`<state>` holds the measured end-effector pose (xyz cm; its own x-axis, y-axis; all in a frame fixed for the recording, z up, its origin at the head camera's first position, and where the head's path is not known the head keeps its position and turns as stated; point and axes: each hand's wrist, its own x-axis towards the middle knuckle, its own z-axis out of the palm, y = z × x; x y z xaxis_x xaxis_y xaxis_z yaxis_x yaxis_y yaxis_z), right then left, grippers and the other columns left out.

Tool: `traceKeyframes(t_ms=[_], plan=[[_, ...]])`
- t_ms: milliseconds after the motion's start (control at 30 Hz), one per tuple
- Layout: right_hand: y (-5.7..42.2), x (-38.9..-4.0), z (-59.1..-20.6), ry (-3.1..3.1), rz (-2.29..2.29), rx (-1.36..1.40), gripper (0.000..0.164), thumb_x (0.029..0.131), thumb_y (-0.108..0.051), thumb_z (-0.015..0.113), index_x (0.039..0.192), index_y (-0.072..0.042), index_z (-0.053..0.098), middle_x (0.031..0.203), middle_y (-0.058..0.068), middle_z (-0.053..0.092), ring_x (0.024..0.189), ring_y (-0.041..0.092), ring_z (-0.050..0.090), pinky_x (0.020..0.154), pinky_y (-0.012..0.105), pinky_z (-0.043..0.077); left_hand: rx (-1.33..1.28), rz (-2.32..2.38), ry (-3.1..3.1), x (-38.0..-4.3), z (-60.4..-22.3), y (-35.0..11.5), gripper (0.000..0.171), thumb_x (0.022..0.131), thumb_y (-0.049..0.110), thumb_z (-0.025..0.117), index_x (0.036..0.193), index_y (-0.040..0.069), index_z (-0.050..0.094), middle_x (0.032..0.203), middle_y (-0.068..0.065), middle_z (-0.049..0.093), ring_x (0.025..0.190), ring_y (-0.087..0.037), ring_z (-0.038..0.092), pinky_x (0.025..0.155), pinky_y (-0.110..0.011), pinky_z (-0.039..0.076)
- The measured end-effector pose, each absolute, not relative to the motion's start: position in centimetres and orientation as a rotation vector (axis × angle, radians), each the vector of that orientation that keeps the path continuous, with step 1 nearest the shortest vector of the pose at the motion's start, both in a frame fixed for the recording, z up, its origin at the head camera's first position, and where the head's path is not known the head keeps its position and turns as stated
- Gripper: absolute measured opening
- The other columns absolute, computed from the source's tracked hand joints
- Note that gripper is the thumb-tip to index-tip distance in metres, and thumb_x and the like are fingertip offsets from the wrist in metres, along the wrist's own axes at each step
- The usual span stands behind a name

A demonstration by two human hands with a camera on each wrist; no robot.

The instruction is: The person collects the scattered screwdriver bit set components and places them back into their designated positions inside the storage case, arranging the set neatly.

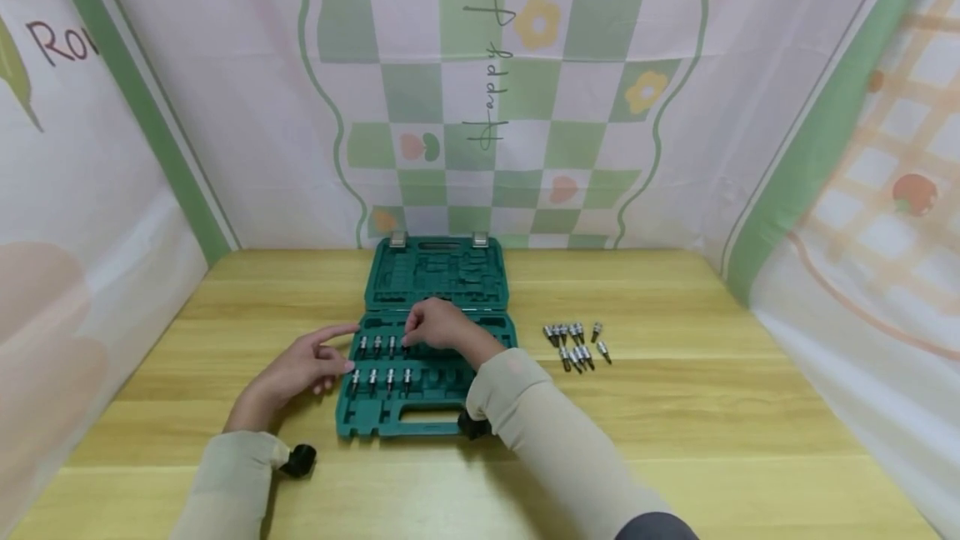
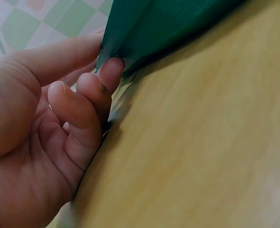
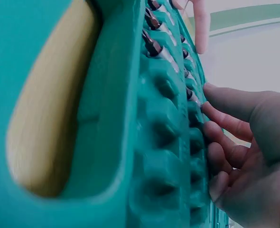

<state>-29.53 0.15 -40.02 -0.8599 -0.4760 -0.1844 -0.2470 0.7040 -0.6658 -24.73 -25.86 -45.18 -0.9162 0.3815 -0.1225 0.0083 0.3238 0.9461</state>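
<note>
A green plastic tool case (image 1: 367,419) lies unfolded on the wooden table, its lid (image 1: 437,269) tilted back behind the base. My right hand (image 1: 444,325) reaches over the base. Thumb and forefinger pinch a silver bit socket (image 3: 192,96) at the fourth slot of the upper row; its other fingers curl in. To its left, bit sockets (image 1: 377,346) stand in that row, and another short row of bit sockets (image 1: 372,380) sits nearer me. My left hand (image 1: 303,367) touches the case's left edge with forefinger and thumb spread along it, the remaining fingers loosely bent.
Two small clusters of loose bit sockets (image 1: 576,358) lie on the table (image 1: 675,423) right of the case. Vacant slots (image 3: 161,133) show right of the filled ones. Patterned cloth (image 1: 495,90) hangs behind the table and along both sides.
</note>
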Motion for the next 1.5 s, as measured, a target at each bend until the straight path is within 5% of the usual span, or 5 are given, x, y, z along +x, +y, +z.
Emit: traceKeyframes(t_ms=[700,1000,1500], plan=[[4.7,-29.2,-39.1,2.612,-1.108,-0.671,0.006,0.095,-0.02,0.066,0.094,-0.014,0.068,0.091,-0.002,0.063,0.078,0.017,0.056,0.068,0.034,0.047,0.343,1.618,2.286,-24.6,-45.2,-25.7,0.065,0.093,0.013,0.067,0.151,0.011,0.036,0.083,-0.014,0.066,0.056,-0.018,0.053,0.051,-0.029,0.048],[7.7,-29.4,-39.2,2.636,-1.173,-0.711,0.007,0.095,-0.016,0.065,0.094,-0.01,0.069,0.074,0.003,0.06,0.065,0.018,0.051,0.061,0.032,0.045,0.357,1.61,2.3,-24.6,-45.3,-25.7,0.065,0.093,0.015,0.067,0.151,0.01,0.036,0.083,-0.013,0.066,0.057,-0.018,0.053,0.051,-0.029,0.048],[12.1,-28.9,-39.8,2.628,-1.233,-0.598,0.007,0.095,-0.015,0.064,0.092,-0.009,0.067,0.077,0.006,0.06,0.073,0.022,0.056,0.062,0.034,0.047,0.368,1.621,2.287,-24.5,-45.2,-25.8,0.066,0.093,0.015,0.067,0.151,0.009,0.035,0.083,-0.014,0.065,0.057,-0.018,0.053,0.051,-0.029,0.048]])
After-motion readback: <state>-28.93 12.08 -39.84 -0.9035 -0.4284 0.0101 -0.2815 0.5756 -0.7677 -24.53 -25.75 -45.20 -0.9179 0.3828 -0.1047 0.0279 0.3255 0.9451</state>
